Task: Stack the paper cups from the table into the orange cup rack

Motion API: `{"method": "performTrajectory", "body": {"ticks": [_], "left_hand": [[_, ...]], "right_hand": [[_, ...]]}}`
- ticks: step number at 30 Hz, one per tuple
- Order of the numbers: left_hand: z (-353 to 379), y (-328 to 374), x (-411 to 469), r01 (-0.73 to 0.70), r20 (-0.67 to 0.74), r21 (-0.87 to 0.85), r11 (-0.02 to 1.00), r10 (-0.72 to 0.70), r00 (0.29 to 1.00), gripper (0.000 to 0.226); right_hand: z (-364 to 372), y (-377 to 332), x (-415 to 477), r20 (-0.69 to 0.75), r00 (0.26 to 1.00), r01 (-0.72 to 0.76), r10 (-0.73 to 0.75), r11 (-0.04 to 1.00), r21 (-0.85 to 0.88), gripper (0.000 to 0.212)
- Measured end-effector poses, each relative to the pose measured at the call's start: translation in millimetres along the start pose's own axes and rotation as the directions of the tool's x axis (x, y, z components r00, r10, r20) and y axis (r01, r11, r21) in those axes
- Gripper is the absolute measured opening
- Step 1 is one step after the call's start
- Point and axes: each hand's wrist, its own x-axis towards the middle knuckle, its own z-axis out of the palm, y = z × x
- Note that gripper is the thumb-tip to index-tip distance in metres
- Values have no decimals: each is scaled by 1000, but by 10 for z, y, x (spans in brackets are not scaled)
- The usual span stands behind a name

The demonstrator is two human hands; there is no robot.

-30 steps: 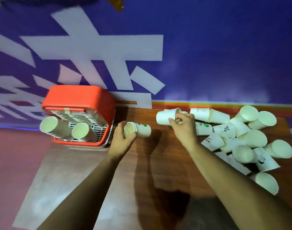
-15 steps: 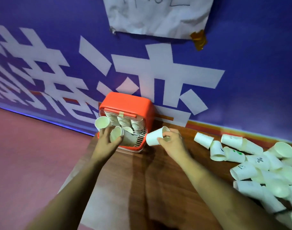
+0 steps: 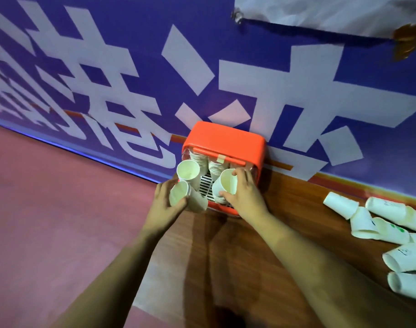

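1. Pressing two paper cups at once toward the orange cup rack [image 3: 225,143], I work at the far left corner of the table [image 3: 249,268], where the rack stands against the banner wall.
2. My left hand [image 3: 165,202] curls round the left cup [image 3: 177,194], mouth turned toward me, at the rack's front left. My right hand [image 3: 244,197] grips the right cup [image 3: 228,181] at its rim, thumb below and fingers above, at the rack's front right.
3. These cups look very light, thin-walled and easy to crush. I judge the best hold is a gentle squeeze just below the rolled rim, the stiffest part. Nesting should go best straight along the stack's axis, since a tilted cup could wedge or dent.
4. The count:
   - One rack.
   - Two cups in my hands.
   - One open-mouthed top cup [image 3: 188,170] crowning a stack at the rack's left.
   - At least two ribbed stacks behind; I cannot tell the exact number.
   - At least seven loose cups [image 3: 340,204] on their sides toward the table's right end, the pile cut off by the frame.
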Motion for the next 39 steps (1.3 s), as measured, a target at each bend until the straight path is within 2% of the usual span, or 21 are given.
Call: {"method": "performTrajectory", "body": {"ticks": [3,6,9,11,13,15,16,18,21,25,28,31,35,39], "left_hand": [[-54,-74,103,-10,22,3,1000,10,1000,62],[-73,-119,199,-39,52,3,999,38,998,58],[-56,-105,300,-53,55,-29,998,55,997,57],[-27,-63,349,-61,40,-70,996,64,997,56],[-1,-8,392,-67,45,-120,990,73,996,53],[26,40,424,-49,85,-165,985,64,994,51],[40,71,433,-34,122,-194,980,58,991,50],[72,128,464,-10,215,-250,968,65,974,54],[124,186,495,8,335,-268,963,85,938,54],[97,212,545,-30,256,-247,969,95,962,50],[-50,206,626,9,133,-367,930,43,990,46],[-240,212,709,-9,-14,-366,931,4,1000,54],[-277,204,744,-47,-112,-246,968,20,994,57],[-133,111,793,-131,-76,37,991,133,988,65]], "right_hand": [[97,55,58,-20,998,65,-66,995,-77,75],[134,54,47,18,996,94,-92,989,-111,80],[131,50,33,13,995,101,-101,989,-110,71],[111,56,17,-58,993,97,-99,994,-44,53],[71,19,1,-64,998,12,-4,990,138,39],[8,-86,-22,124,985,-153,116,925,347,47],[-12,-121,-31,228,967,-204,116,889,411,58],[-27,-151,-26,361,929,-248,81,861,444,78],[-21,-190,7,419,906,-262,60,857,444,89],[-14,-168,2,417,907,-239,56,884,402,70],[-52,-102,-49,411,908,-270,83,865,422,59],[-89,-15,-33,306,940,-293,153,821,490,57],[-36,35,30,165,964,-266,209,793,548,67],[58,0,53,44,968,-232,248,811,538,69]]}}
